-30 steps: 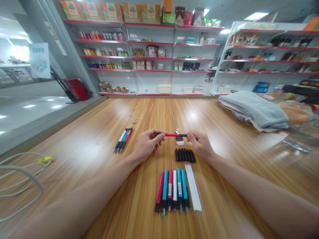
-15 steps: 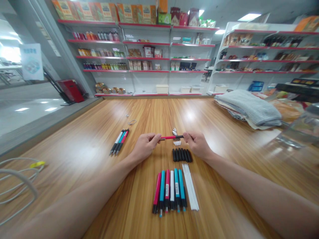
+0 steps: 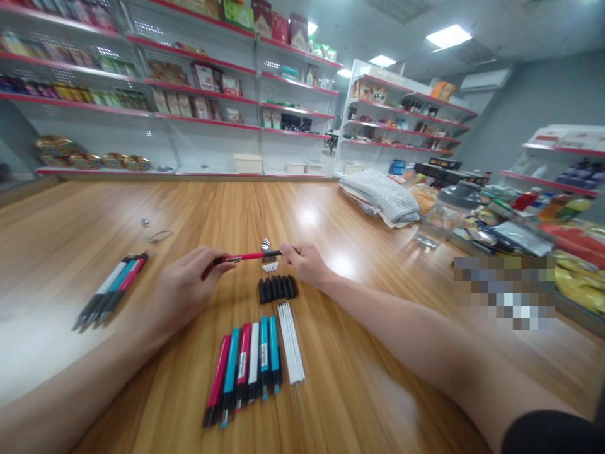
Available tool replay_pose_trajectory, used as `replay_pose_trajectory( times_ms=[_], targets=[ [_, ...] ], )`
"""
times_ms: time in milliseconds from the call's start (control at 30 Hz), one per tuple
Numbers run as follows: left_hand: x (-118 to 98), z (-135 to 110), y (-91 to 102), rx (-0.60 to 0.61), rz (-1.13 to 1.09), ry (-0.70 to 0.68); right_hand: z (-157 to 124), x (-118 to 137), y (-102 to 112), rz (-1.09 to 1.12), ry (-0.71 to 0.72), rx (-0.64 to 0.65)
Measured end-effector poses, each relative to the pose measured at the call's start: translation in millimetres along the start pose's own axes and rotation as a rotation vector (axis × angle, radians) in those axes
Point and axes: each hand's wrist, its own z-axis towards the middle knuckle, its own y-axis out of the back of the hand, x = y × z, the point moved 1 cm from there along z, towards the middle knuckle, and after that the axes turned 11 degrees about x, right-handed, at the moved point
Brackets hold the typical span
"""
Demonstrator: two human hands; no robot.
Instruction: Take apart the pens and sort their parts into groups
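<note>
Between my hands a red pen point(image 3: 253, 256) with black ends lies nearly level above the table. My left hand point(image 3: 191, 280) grips its clip end, and my right hand point(image 3: 305, 261) pinches the black grip at the other end. Just below it are small white parts point(image 3: 270, 267) and a row of black pen grips point(image 3: 276, 289). Shiny metal tips point(image 3: 266, 244) lie behind the pen. Nearer to me are red, blue and white pen barrels point(image 3: 254, 359) beside thin white refills point(image 3: 292, 343). Several pens with grips point(image 3: 113, 287) rest left of my left hand.
A thin ring point(image 3: 161, 236) and a small shiny piece point(image 3: 144, 222) lie at the far left of the wooden table point(image 3: 359, 391). Folded striped cloth point(image 3: 380, 195), a clear jug point(image 3: 444, 214) and packaged goods point(image 3: 524, 239) stand at right. Stocked shelves point(image 3: 208, 120) line the back.
The view has swung to the right. My left hand has slid out toward the pen's clip end, so more of that end shows. My right hand keeps its hold on the black grip.
</note>
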Motion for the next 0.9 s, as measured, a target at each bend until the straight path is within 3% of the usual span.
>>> replay_pose_trajectory(
  times_ms=[167, 333, 500, 667, 900],
  targets=[
    [6.6, -3.0, 2.6, 0.064, 0.098, -0.097, -1.1, 1.4, -1.2, -0.020, 0.018, 0.013],
    [5.2, -7.0, 2.5, 0.098, 0.133, -0.029, -5.4, 4.2, -3.2, -0.026, 0.053, 0.002],
    [-5.8, -6.5, 4.6, 0.033, 0.013, 0.044, -7.4, 4.9, -4.2, -0.023, 0.050, -0.028],
    [-6.4, -3.5, 4.5, 0.096, 0.010, -0.050, -6.4, 0.6, -3.9, -0.007, 0.017, -0.023],
    [-3.2, -3.1, 0.7, 0.200, -0.025, 0.011, -9.3, 1.5, -0.8, -0.043, 0.036, 0.007]
  ],
)
